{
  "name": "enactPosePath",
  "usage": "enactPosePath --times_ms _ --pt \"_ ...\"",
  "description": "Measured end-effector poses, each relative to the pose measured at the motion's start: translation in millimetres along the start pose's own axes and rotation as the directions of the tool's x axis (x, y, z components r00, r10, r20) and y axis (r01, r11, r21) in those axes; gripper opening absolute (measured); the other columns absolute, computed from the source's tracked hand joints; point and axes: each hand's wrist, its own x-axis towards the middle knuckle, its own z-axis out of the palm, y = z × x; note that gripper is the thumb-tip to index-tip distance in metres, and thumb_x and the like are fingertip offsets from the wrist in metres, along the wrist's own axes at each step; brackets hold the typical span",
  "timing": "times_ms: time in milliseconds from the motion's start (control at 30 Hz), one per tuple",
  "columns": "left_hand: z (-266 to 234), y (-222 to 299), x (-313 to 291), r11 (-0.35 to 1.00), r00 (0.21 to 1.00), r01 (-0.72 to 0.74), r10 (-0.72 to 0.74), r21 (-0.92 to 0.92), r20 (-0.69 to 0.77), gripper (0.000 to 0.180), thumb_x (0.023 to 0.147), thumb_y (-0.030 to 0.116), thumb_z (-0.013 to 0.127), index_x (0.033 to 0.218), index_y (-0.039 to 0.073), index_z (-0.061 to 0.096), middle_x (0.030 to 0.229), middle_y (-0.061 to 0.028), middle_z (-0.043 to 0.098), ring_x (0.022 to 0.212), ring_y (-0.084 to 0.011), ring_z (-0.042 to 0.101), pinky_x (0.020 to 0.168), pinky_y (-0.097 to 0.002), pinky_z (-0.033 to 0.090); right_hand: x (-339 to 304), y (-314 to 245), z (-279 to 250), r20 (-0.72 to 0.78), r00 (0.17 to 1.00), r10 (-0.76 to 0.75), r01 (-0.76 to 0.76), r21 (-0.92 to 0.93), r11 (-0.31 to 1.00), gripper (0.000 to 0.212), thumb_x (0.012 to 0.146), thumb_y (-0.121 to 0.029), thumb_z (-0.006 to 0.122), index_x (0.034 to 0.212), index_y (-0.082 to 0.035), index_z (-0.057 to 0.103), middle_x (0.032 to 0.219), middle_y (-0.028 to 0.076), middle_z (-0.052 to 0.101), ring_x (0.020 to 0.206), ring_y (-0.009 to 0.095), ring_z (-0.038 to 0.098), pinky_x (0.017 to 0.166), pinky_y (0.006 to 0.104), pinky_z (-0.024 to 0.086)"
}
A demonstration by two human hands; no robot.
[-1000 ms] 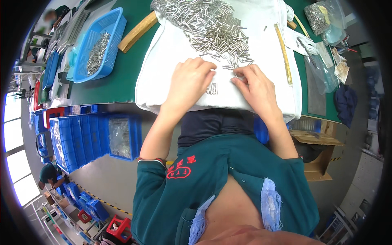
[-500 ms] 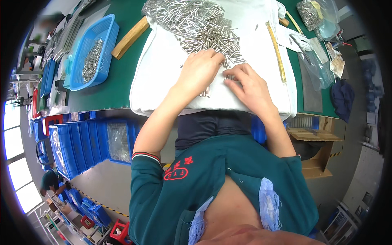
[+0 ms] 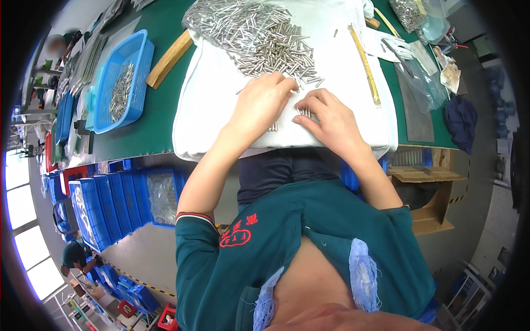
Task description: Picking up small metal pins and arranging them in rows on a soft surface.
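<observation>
A heap of small silvery metal pins spreads over a white cloth, partly on clear plastic. At the heap's near edge, my left hand is closed, with its curled fingertips among loose pins. A few pin ends stick out below its palm; the rest of them is hidden. Just to the right, my right hand pinches a short row of upright pins between thumb and fingers. The two hands are close together but apart.
A blue basket of pins stands at the left beside a wooden bar. A yellowish stick lies along the cloth's right side. Further right are a white glove, plastic bags and dark blue cloth. Blue crates stand below the table.
My left hand's fingers have shifted slightly along the heap's edge. The right hand has tilted, so the row of pins in its pinch shows more. The whole view has shifted a little.
</observation>
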Motion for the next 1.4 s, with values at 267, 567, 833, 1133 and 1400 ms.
enactPosePath --times_ms 267,567,833,1133,1400 --pt "5.1 -5.1 0.1 0.987 0.997 -0.054 0.045 0.149 0.061 0.010 0.082 0.011 0.063 0.090 0.008 0.066 0.089 -0.0061 0.061 0.086 -0.0267 0.059 0.076 -0.0385 0.046 -2.3 1.9 6.2 -0.094 0.994 -0.059 0.056 -0.026 0.998 0.021 0.078 -0.026 0.073 0.091 -0.011 0.065 0.094 0.004 0.058 0.085 0.022 0.059 0.073 0.0348 0.050" --pt "-10.1 23.4 -28.8 0.990 0.991 -0.027 0.008 0.137 0.135 0.012 0.081 0.009 0.063 0.093 0.009 0.065 0.088 -0.0056 0.061 0.084 -0.0265 0.058 0.075 -0.0392 0.045 -5.7 6.8 12.9 -0.115 0.992 -0.044 0.046 0.016 0.999 0.031 0.074 -0.031 0.076 0.093 -0.008 0.065 0.094 0.006 0.057 0.087 0.025 0.059 0.076 0.0367 0.049" --pt "-3.3 25.6 -31.6 0.983 0.993 -0.067 0.048 0.172 0.111 0.017 0.081 0.004 0.059 0.098 0.006 0.062 0.095 -0.0101 0.062 0.089 -0.0297 0.057 0.077 -0.0401 0.043 -1.7 10.6 27.6 -0.048 0.997 -0.052 0.055 0.047 0.997 0.037 0.073 -0.024 0.075 0.104 -0.007 0.062 0.099 0.011 0.059 0.094 0.030 0.060 0.080 0.0387 0.050" --pt "0.1 27.4 -39.8 0.988 0.981 -0.085 0.060 0.132 0.182 0.025 0.086 -0.001 0.055 0.110 0.003 0.061 0.101 -0.0133 0.061 0.093 -0.0317 0.057 0.083 -0.0398 0.044 -12.2 6.9 46.8 -0.317 0.946 -0.064 0.040 -0.079 0.996 0.026 0.069 -0.032 0.073 0.074 -0.007 0.065 0.083 0.007 0.058 0.082 0.024 0.059 0.073 0.0344 0.049" --pt "-7.9 40.2 -51.6 0.956 0.987 -0.087 0.045 0.280 0.151 0.028 0.087 -0.002 0.054 0.114 0.005 0.062 0.106 -0.0120 0.062 0.095 -0.0309 0.055 0.084 -0.0401 0.043 -12.1 -2.7 45.6 -0.350 0.935 -0.056 0.028 -0.085 0.996 0.023 0.067 -0.030 0.073 0.069 -0.008 0.067 0.078 0.006 0.059 0.080 0.022 0.060 0.070 0.0325 0.048"
